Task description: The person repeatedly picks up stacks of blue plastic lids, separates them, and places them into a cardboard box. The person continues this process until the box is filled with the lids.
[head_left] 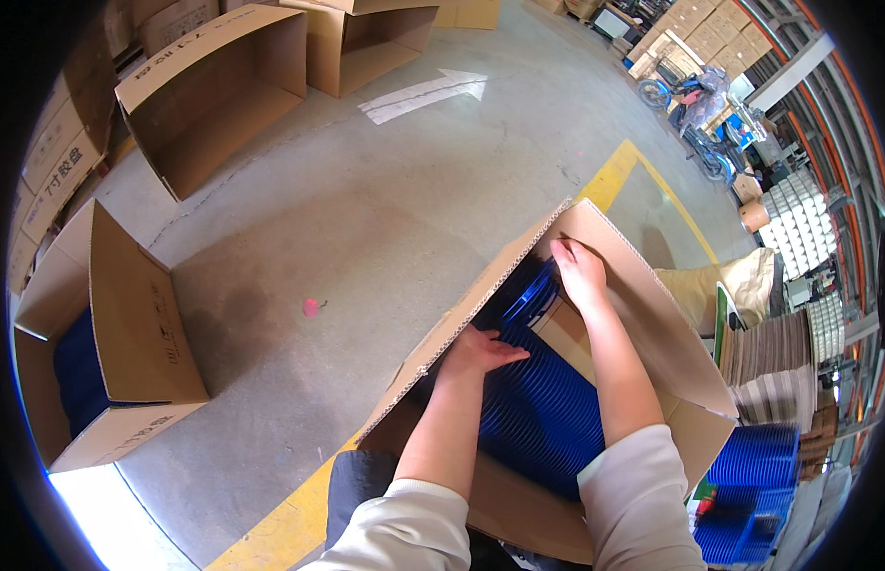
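An open cardboard box [642, 285] stands tilted in front of me with its flaps up. Inside it lies a long row of thin blue plastic reels [533, 409], packed face to face. My left hand [485, 352] is at the box's left wall, palm up, with its fingers stretched out over the reels. Deeper in, at the far end, my right hand [580, 271] is beside the right-hand flap, fingers extended near the last blue reels; its fingertips are partly hidden. Neither hand visibly grips anything. A brown cardboard piece [561, 333] shows beside the row.
At left stands another open box [143, 333] with dark blue contents. Open boxes [214, 95] sit at the far left. Stacked blue reels [747, 485] and grey-brown sheets [771, 357] are at right. Yellow lines [281, 519] and a white arrow [428, 93] mark the concrete floor.
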Motion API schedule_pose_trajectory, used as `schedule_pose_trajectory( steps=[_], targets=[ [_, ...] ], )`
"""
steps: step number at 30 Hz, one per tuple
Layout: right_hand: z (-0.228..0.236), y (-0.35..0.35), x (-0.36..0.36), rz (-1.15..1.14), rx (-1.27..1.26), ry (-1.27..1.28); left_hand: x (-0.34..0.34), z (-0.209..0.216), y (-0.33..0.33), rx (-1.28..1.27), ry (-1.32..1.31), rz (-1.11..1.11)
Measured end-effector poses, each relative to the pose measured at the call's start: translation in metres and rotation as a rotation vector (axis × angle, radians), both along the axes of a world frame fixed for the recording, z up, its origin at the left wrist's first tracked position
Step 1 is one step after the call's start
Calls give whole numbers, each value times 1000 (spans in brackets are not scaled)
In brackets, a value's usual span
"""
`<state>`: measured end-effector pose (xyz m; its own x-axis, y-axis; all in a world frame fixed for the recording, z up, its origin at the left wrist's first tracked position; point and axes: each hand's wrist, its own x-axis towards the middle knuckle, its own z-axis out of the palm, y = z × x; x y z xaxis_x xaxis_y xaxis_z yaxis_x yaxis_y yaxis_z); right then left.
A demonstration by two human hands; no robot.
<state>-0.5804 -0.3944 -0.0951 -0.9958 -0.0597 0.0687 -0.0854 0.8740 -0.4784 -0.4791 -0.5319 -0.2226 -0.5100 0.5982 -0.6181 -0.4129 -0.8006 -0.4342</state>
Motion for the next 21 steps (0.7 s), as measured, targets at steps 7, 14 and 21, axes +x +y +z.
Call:
schedule_pose_trajectory(
  steps=[7,14,21],
  targets=[
    [-36,31,63,282,-62,274,13,-6,43,-566,-115,-111],
    [-101,13,53,177,176,435,27,-39,71,-649,-313,129],
    [-122,30,53,170,-73,362,29,-58,73,-637,-399,175]
  ],
)
